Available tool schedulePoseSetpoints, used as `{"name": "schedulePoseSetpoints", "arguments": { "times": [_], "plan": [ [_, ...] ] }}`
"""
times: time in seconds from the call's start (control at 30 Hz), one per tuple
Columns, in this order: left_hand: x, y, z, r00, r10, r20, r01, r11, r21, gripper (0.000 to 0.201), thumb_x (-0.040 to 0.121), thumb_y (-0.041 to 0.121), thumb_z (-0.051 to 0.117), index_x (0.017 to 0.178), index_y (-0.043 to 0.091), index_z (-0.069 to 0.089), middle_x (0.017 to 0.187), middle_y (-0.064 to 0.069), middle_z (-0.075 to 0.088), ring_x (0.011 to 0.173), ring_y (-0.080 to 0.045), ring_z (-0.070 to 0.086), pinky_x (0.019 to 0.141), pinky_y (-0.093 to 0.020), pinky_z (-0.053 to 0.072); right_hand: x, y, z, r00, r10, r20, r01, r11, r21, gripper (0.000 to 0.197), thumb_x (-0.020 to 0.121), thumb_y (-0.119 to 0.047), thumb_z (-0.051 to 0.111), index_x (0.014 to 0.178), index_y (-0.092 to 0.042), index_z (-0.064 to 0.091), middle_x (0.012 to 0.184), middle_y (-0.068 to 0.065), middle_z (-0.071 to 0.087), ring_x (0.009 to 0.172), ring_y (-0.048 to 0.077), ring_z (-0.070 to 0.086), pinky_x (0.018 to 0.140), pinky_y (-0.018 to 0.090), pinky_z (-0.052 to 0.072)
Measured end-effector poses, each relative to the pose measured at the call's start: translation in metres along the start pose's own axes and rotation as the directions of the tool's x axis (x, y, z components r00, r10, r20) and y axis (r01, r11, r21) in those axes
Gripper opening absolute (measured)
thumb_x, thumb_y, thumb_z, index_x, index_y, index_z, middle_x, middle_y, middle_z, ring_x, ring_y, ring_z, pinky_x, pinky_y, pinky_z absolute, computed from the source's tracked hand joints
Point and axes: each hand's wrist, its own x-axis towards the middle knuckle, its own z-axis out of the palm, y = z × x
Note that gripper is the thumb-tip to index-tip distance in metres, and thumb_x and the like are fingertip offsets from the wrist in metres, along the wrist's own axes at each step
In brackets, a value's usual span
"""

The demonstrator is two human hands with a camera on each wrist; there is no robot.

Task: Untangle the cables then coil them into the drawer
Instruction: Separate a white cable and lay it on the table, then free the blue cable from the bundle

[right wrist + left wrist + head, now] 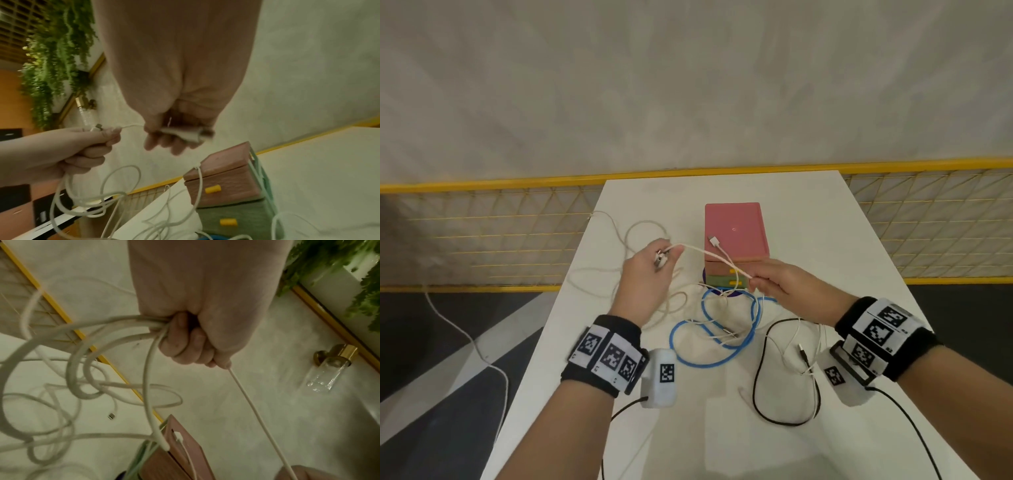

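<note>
My left hand [659, 260] is raised over the white table [825, 240], gripping several loops of thick white cable [115, 331] and a plug. From it a thin white cable [709, 255] runs taut to my right hand [758, 281], which pinches it in front of the pink and green drawer unit [734, 233]. In the right wrist view the right hand [174, 136] grips a white connector piece [185, 134]. Both drawers with yellow handles [212, 189] look closed. One white plug [714, 241] rests on the unit's top. A blue cable [709, 329] and a black cable [758, 377] lie tangled near me.
White cable loops [619, 236] spread across the table's left side, and one strand [465, 335] hangs off the edge to the floor. A yellow mesh fence [482, 236] runs behind the table. Thin white wires [813, 370] cross the black cable at the right.
</note>
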Motion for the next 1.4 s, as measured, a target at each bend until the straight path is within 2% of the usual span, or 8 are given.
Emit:
{"name": "schedulePoseSetpoints", "arguments": {
  "times": [0.2, 0.3, 0.37, 0.53, 0.67, 0.9, 1.2, 1.4],
  "plan": [
    [-0.002, -0.011, -0.009, 0.986, -0.142, -0.088, 0.137, 0.988, -0.068, 0.025, 0.096, 0.04, 0.054, 0.104, 0.017, 0.057, 0.076, 0.007, 0.055, 0.073, -0.017, 0.051, 0.062, -0.021, 0.04, 0.074, -0.031, -0.018, 0.99, 0.077, -0.116, -0.102, 0.969, -0.227, 0.02, 0.098, -0.02, 0.044, 0.092, -0.012, 0.061, 0.072, -0.003, 0.054, 0.067, 0.018, 0.055, 0.066, 0.032, 0.038],
    [-0.004, -0.008, -0.014, 0.976, -0.207, -0.061, 0.19, 0.957, -0.218, 0.063, 0.091, 0.043, 0.062, 0.144, 0.029, 0.033, 0.121, 0.011, 0.045, 0.114, -0.006, 0.04, 0.093, -0.021, 0.034, 0.113, -0.05, -0.033, 0.985, 0.109, -0.135, -0.117, 0.992, -0.046, 0.06, 0.096, -0.008, 0.042, 0.15, -0.015, 0.015, 0.145, 0.018, 0.041, 0.124, 0.027, 0.051, 0.099, 0.033, 0.04],
    [-0.006, -0.007, -0.013, 0.98, -0.191, -0.05, 0.172, 0.949, -0.263, 0.067, 0.091, 0.045, 0.059, 0.148, 0.034, 0.025, 0.123, 0.013, 0.044, 0.112, -0.001, 0.041, 0.096, -0.021, 0.033, 0.125, -0.057, -0.03, 0.991, 0.131, -0.032, -0.132, 0.99, -0.054, 0.073, 0.096, -0.006, 0.042, 0.151, -0.021, -0.004, 0.155, 0.016, 0.024, 0.135, 0.028, 0.041, 0.105, 0.034, 0.035],
    [-0.017, -0.02, 0.003, 0.998, -0.051, -0.038, 0.041, 0.971, -0.236, 0.024, 0.102, 0.036, 0.041, 0.096, 0.021, 0.058, 0.055, 0.01, 0.035, 0.05, -0.009, 0.034, 0.054, -0.027, 0.034, 0.094, -0.047, 0.012, 0.987, 0.045, 0.155, -0.025, 0.991, -0.128, 0.024, 0.091, -0.014, 0.051, 0.112, -0.019, 0.061, 0.095, -0.001, 0.065, 0.086, 0.016, 0.06, 0.08, 0.034, 0.05],
    [-0.029, -0.024, 0.022, 0.997, -0.061, 0.037, 0.068, 0.972, -0.223, 0.029, 0.102, 0.028, 0.042, 0.08, 0.012, 0.054, 0.055, 0.004, 0.032, 0.048, -0.009, 0.029, 0.049, -0.024, 0.027, 0.042, -0.034, 0.058, 0.891, 0.128, 0.436, 0.004, 0.958, -0.288, 0.005, 0.087, -0.023, 0.059, 0.083, -0.02, 0.059, 0.083, 0.0, 0.06, 0.075, 0.017, 0.051, 0.067, 0.029, 0.037],
    [-0.051, -0.024, 0.047, 0.981, -0.031, 0.192, 0.079, 0.965, -0.25, 0.023, 0.101, 0.028, 0.045, 0.081, 0.023, 0.056, 0.056, 0.004, 0.036, 0.054, -0.016, 0.033, 0.055, -0.03, 0.032, -0.014, -0.009, 0.113, 0.746, 0.366, 0.556, -0.073, 0.875, -0.478, 0.045, 0.077, -0.049, 0.068, 0.093, -0.007, 0.062, 0.093, 0.009, 0.065, 0.084, 0.028, 0.06, 0.071, 0.034, 0.045],
    [-0.074, -0.019, 0.064, 0.967, -0.018, 0.254, 0.079, 0.97, -0.232, 0.026, 0.102, 0.029, 0.044, 0.081, 0.017, 0.053, 0.051, 0.012, 0.038, 0.05, -0.011, 0.03, 0.048, -0.021, 0.028, -0.039, -0.007, 0.129, 0.818, 0.367, 0.443, -0.193, 0.901, -0.389, 0.027, 0.083, -0.027, 0.06, 0.1, -0.007, 0.059, 0.106, 0.012, 0.063, 0.096, 0.03, 0.06, 0.076, 0.034, 0.044],
    [-0.076, -0.018, 0.066, 0.976, -0.032, 0.214, 0.076, 0.978, -0.196, 0.033, 0.1, 0.035, 0.047, 0.083, 0.007, 0.053, 0.061, 0.005, 0.043, 0.052, -0.008, 0.034, 0.05, -0.018, 0.03, -0.036, -0.018, 0.116, 0.982, 0.186, 0.008, -0.18, 0.959, -0.221, 0.017, 0.094, -0.025, 0.042, 0.091, -0.011, 0.051, 0.082, 0.009, 0.064, 0.074, 0.03, 0.059, 0.066, 0.031, 0.035]
  ]
}}
